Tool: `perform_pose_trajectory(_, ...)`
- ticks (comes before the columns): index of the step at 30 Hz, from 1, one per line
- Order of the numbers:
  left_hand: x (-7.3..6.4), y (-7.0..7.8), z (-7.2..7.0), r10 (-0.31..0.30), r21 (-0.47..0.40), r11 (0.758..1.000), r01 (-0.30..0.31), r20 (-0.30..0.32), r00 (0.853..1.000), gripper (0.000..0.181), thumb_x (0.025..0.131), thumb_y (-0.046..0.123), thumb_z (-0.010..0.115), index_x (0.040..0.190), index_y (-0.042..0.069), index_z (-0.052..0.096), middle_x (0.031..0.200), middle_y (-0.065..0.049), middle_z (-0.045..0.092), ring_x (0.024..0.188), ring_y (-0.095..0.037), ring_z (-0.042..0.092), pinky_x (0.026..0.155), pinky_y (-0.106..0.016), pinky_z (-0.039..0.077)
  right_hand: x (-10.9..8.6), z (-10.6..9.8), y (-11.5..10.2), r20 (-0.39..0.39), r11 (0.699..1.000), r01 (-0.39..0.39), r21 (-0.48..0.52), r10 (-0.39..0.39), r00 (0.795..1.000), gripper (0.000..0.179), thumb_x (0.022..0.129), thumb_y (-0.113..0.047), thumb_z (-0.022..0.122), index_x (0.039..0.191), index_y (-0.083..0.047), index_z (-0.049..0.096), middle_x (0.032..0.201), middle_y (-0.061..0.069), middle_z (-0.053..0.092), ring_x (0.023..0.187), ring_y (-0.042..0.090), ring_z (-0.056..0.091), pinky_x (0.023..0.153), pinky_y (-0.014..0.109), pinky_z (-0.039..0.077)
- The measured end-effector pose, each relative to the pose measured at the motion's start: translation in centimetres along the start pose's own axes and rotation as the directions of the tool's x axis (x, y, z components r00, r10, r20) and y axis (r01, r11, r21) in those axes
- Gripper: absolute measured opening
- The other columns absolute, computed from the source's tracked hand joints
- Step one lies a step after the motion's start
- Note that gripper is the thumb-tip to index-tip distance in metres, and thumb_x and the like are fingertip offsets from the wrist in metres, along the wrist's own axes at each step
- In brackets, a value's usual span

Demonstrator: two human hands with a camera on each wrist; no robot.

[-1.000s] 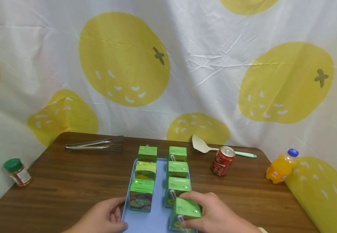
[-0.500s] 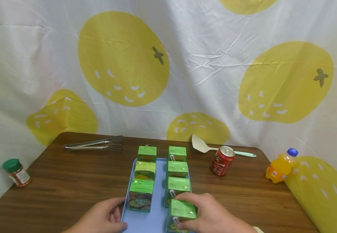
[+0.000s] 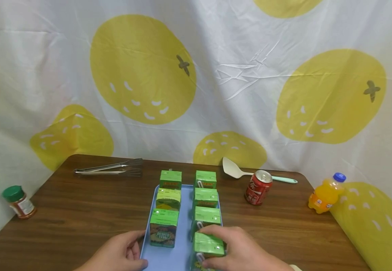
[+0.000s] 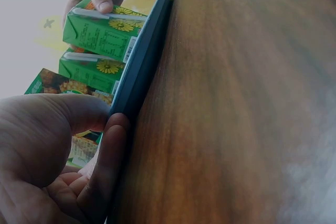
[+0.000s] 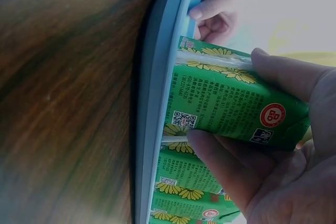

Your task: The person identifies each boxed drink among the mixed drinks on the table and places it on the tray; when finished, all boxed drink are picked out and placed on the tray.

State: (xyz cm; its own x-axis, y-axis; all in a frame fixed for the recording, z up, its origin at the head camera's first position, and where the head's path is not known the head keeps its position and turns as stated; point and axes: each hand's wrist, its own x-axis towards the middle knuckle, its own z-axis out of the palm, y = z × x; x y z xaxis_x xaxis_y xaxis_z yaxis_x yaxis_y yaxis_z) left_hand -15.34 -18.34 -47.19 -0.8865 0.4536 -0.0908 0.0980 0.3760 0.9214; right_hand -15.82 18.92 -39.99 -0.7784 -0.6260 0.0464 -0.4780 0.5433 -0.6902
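A blue tray [image 3: 183, 241] carries two rows of green drink cartons. My left hand [image 3: 118, 251] grips the tray's left rim; the left wrist view shows thumb and finger meeting over the edge. At the front of the right row, my right hand [image 3: 241, 250] holds a drink carton [image 3: 208, 244] between thumb and fingers, with its white straw [image 5: 215, 59] on the side. That carton stands upright over the tray's front right corner, close behind the carton [image 3: 207, 215] ahead of it. Three cartons make up the left row, the nearest carton [image 3: 163, 231] showing a brown front.
Behind the tray to the left lie metal tongs [image 3: 109, 168]. A red soda can [image 3: 258, 187] stands to the right, in front of a spatula [image 3: 233, 168]. An orange drink bottle [image 3: 327, 194] is at the far right, a green-capped spice jar [image 3: 19, 202] at the far left.
My right hand has moved left with the held carton, bringing it into line with the right row. The left hand has stayed on the tray rim.
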Motion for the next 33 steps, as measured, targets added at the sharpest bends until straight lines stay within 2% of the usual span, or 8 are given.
perform_pose_trajectory(5, 0.1, 0.3, -0.1, -0.097, -0.019, 0.995, 0.097, -0.002, 0.995, 0.085, 0.09, 0.014, 0.09, 0.155, -0.019, 0.047, 0.084, -0.007, 0.065, 0.064, -0.016, 0.059, 0.053, -0.023, 0.043, 0.0, 0.0, 0.2, 0.002, 1.0, 0.001, -0.032, -0.001, 1.0, 0.06, 0.09, -0.039, 0.096, 0.144, -0.035, 0.07, 0.125, -0.017, 0.075, 0.105, 0.002, 0.068, 0.091, 0.031, 0.058)
perform_pose_trajectory(11, 0.2, 0.4, 0.0, -0.12, -0.029, 0.992, 0.12, -0.001, 0.993, 0.083, 0.091, 0.013, 0.09, 0.155, -0.018, 0.048, 0.085, -0.007, 0.065, 0.065, -0.018, 0.059, 0.053, -0.023, 0.043, -0.2, -0.3, 0.2, 0.011, 0.999, 0.012, -0.043, -0.012, 1.0, 0.062, 0.091, -0.041, 0.094, 0.147, -0.034, 0.068, 0.131, -0.015, 0.074, 0.11, 0.002, 0.067, 0.094, 0.033, 0.059)
perform_pose_trajectory(14, 0.2, 0.3, 0.0, -0.106, -0.025, 0.994, 0.106, 0.004, 0.994, 0.083, 0.091, 0.013, 0.09, 0.155, -0.019, 0.047, 0.085, -0.007, 0.065, 0.065, -0.017, 0.059, 0.054, -0.023, 0.044, -0.5, -0.5, 0.2, 0.014, 0.999, 0.015, -0.04, -0.014, 1.0, 0.062, 0.092, -0.044, 0.093, 0.148, -0.034, 0.067, 0.132, -0.014, 0.073, 0.109, 0.003, 0.067, 0.093, 0.033, 0.058)
perform_pose_trajectory(19, 0.0, 0.2, -0.6, -0.081, -0.023, 0.996, 0.082, 0.029, 0.996, 0.083, 0.093, 0.012, 0.087, 0.155, -0.022, 0.044, 0.086, -0.006, 0.065, 0.067, -0.016, 0.06, 0.057, -0.023, 0.047, -1.3, -1.2, 0.3, 0.017, 1.0, 0.014, -0.024, -0.014, 1.0, 0.061, 0.095, -0.052, 0.087, 0.15, -0.036, 0.066, 0.138, -0.013, 0.071, 0.114, 0.005, 0.066, 0.1, 0.035, 0.058)
perform_pose_trajectory(24, -0.1, 0.4, -1.4, -0.083, -0.035, 0.996, 0.085, 0.059, 0.995, 0.078, 0.096, 0.012, 0.083, 0.154, -0.023, 0.043, 0.086, -0.006, 0.067, 0.068, -0.015, 0.061, 0.059, -0.024, 0.049, -2.4, -2.3, 0.7, 0.017, 0.999, 0.041, 0.023, -0.042, 0.999, 0.059, 0.099, -0.048, 0.085, 0.151, -0.029, 0.066, 0.14, -0.011, 0.071, 0.119, 0.011, 0.069, 0.1, 0.037, 0.06)
perform_pose_trajectory(27, -0.1, 0.7, -2.1, -0.06, -0.058, 0.996, 0.064, 0.066, 0.996, 0.079, 0.099, 0.013, 0.082, 0.154, -0.025, 0.039, 0.085, -0.008, 0.069, 0.066, -0.019, 0.067, 0.058, -0.027, 0.055, -3.4, -3.3, 1.0, 0.022, 0.998, 0.015, 0.06, -0.016, 1.0, 0.056, 0.101, -0.047, 0.083, 0.151, -0.028, 0.067, 0.144, -0.009, 0.07, 0.123, 0.017, 0.068, 0.1, 0.038, 0.06)
perform_pose_trajectory(30, 0.0, 1.1, -3.0, -0.026, -0.054, 0.998, 0.027, 0.031, 0.999, 0.08, 0.101, 0.014, 0.081, 0.156, -0.025, 0.037, 0.086, -0.011, 0.07, 0.065, -0.025, 0.072, 0.056, -0.035, 0.061, -4.2, -4.3, 1.4, -0.022, 0.998, 0.043, 0.034, -0.042, 0.999, 0.05, 0.101, -0.044, 0.083, 0.147, -0.029, 0.068, 0.142, -0.006, 0.072, 0.123, 0.02, 0.069, 0.099, 0.039, 0.061)
perform_pose_trajectory(33, 0.1, 1.6, -4.3, 0.008, 0.002, 1.0, -0.007, -0.049, 0.999, 0.078, 0.102, 0.017, 0.08, 0.157, -0.021, 0.04, 0.086, -0.01, 0.071, 0.064, -0.028, 0.072, 0.054, -0.041, 0.062, -4.6, -5.2, 2.1, -0.122, 0.994, 0.098, -0.05, -0.104, 0.987, 0.046, 0.101, -0.038, 0.084, 0.144, -0.029, 0.07, 0.139, -0.008, 0.074, 0.12, 0.018, 0.071, 0.099, 0.039, 0.061)
